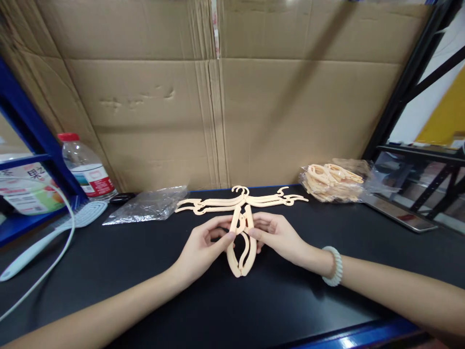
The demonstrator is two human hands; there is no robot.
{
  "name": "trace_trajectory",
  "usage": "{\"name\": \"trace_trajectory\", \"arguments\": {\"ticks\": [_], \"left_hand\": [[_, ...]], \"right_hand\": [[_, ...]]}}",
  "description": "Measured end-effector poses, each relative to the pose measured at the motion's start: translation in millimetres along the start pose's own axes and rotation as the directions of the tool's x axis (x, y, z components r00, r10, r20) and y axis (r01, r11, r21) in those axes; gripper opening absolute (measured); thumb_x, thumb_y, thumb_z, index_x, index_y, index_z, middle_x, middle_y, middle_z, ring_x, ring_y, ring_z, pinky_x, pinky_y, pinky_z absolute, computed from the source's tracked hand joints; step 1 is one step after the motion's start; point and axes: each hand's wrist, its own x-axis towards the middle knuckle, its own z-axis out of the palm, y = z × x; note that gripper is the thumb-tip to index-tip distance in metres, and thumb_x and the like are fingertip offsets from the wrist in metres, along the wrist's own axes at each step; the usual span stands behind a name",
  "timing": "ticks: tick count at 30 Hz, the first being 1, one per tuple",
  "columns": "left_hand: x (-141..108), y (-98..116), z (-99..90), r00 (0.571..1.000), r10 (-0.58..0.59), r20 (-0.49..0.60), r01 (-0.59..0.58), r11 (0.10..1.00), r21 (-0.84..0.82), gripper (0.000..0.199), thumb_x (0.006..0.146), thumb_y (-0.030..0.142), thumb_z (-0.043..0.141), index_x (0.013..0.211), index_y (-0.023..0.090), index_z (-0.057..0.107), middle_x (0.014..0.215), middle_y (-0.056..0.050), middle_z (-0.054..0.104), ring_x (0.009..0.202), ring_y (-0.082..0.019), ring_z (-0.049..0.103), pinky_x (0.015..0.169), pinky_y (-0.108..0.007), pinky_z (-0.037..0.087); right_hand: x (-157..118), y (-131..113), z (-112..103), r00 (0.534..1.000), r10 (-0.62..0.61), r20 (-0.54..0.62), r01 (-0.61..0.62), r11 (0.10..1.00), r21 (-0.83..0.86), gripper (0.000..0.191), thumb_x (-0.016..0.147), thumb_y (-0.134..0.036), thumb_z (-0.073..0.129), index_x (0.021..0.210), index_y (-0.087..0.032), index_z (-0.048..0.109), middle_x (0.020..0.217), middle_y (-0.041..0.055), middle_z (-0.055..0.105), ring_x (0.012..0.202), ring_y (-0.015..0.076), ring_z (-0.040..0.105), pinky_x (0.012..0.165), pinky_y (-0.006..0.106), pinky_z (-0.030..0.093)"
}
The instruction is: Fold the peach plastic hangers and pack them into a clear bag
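Between my hands is a cream folding clothes hanger (pixel 250 257), its arms folded together and its joined end pointing toward me. My left hand (pixel 209 242) pinches its left arm between thumb and fingers. On the opposite arm, my right hand (pixel 274 235) has a similar pinch, thumb in front and fingers behind. Just beyond lie unfolded cream hangers (pixel 221 203), spread wide with their hooks at the centre. The fingertips behind the held hanger are partly hidden.
A clear plastic bag (pixel 148 203) lies at the left, near a hairbrush (pixel 87 214), a white cable (pixel 61 252) and a red-capped bottle (pixel 87 169). At the right are bagged folded hangers (pixel 330 182) and a phone (pixel 403 213). Cardboard (pixel 254 121) stands behind the black table (pixel 174 310).
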Motion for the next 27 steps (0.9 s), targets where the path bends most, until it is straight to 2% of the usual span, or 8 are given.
{"name": "trace_trajectory", "arguments": {"ticks": [4, 7, 10, 14, 16, 20, 23, 27], "left_hand": [[0, -3, -2.0, 0.997, -0.031, -0.072, 0.034, 0.999, 0.027, 0.036, 0.08, 0.034, 0.069, 0.111, 0.016, 0.063, 0.097, -0.008, 0.07, 0.087, -0.022, 0.066, 0.074, -0.033, 0.058], [0, -3, -2.9, 0.997, -0.024, -0.073, 0.033, 0.992, 0.121, 0.039, 0.078, 0.033, 0.07, 0.112, 0.016, 0.062, 0.088, -0.006, 0.072, 0.088, -0.023, 0.067, 0.075, -0.031, 0.056], [-1, -3, -2.7, 0.997, -0.05, -0.056, 0.056, 0.992, 0.11, 0.04, 0.077, 0.033, 0.071, 0.112, 0.018, 0.058, 0.085, -0.005, 0.073, 0.085, -0.023, 0.069, 0.071, -0.031, 0.056], [-2, -6, -3.2, 0.995, -0.028, -0.096, 0.038, 0.994, 0.106, 0.028, 0.075, 0.033, 0.072, 0.096, 0.019, 0.06, 0.098, -0.007, 0.071, 0.084, -0.021, 0.069, 0.072, -0.032, 0.057], [-2, -8, -4.2, 0.994, -0.001, -0.111, 0.018, 0.988, 0.153, 0.022, 0.075, 0.032, 0.071, 0.089, 0.018, 0.062, 0.11, -0.008, 0.067, 0.085, -0.02, 0.068, 0.074, -0.032, 0.058], [-2, -7, -5.9, 0.99, 0.011, -0.137, 0.019, 0.976, 0.219, 0.015, 0.074, 0.03, 0.068, 0.084, 0.019, 0.064, 0.115, -0.009, 0.066, 0.096, -0.023, 0.067, 0.08, -0.035, 0.057], [-3, -5, -6.0, 0.995, 0.002, -0.103, 0.021, 0.974, 0.226, 0.013, 0.075, 0.026, 0.064, 0.084, 0.019, 0.066, 0.111, -0.009, 0.068, 0.1, -0.024, 0.067, 0.085, -0.038, 0.056], [-5, -5, -4.7, 0.998, 0.057, -0.036, -0.046, 0.965, 0.258, 0.017, 0.077, 0.02, 0.059, 0.093, 0.02, 0.067, 0.111, -0.008, 0.069, 0.104, -0.024, 0.066, 0.095, -0.041, 0.052]], "right_hand": [[1, 2, -3, 0.998, -0.027, -0.049, 0.026, 0.999, -0.021, 0.034, 0.086, -0.039, 0.062, 0.115, -0.021, 0.064, 0.093, 0.004, 0.067, 0.069, 0.0111, 0.06, 0.053, 0.02, 0.05], [0, 1, -3, 0.999, -0.007, 0.046, 0.011, 0.996, -0.094, 0.036, 0.089, -0.041, 0.058, 0.118, -0.02, 0.064, 0.089, 0.0036, 0.066, 0.065, 0.0104, 0.056, 0.051, 0.02, 0.048], [0, 2, -3, 0.995, 0.01, 0.1, 0.005, 0.99, -0.143, 0.037, 0.09, -0.041, 0.056, 0.119, -0.02, 0.064, 0.084, 0.0026, 0.064, 0.061, 0.0094, 0.054, 0.049, 0.019, 0.045], [2, 10, -7, 0.999, 0.035, -0.037, -0.039, 0.993, -0.112, 0.043, 0.082, -0.035, 0.067, 0.121, -0.018, 0.06, 0.071, -0.0015, 0.063, 0.05, 0.0075, 0.051, 0.045, 0.019, 0.044], [5, 15, -10, 0.996, 0.04, -0.082, -0.047, 0.995, -0.089, 0.048, 0.08, -0.033, 0.07, 0.123, -0.017, 0.058, 0.073, -0.0001, 0.067, 0.051, 0.0088, 0.055, 0.047, 0.021, 0.047], [7, 19, -16, 0.999, 0.016, -0.042, -0.019, 0.996, -0.091, 0.052, 0.082, -0.03, 0.066, 0.131, -0.019, 0.054, 0.104, 0.0092, 0.071, 0.085, 0.0194, 0.067, 0.063, 0.029, 0.056], [6, 15, -18, 1.0, -0.016, 0.014, 0.017, 0.991, -0.136, 0.048, 0.084, -0.028, 0.063, 0.132, -0.023, 0.054, 0.128, 0.0101, 0.062, 0.117, 0.0254, 0.059, 0.085, 0.039, 0.055], [3, 8, -17, 0.996, -0.067, 0.06, 0.083, 0.947, -0.311, 0.046, 0.086, -0.024, 0.061, 0.132, -0.026, 0.054, 0.134, 0.0063, 0.057, 0.123, 0.024, 0.054, 0.102, 0.045, 0.045]]}}
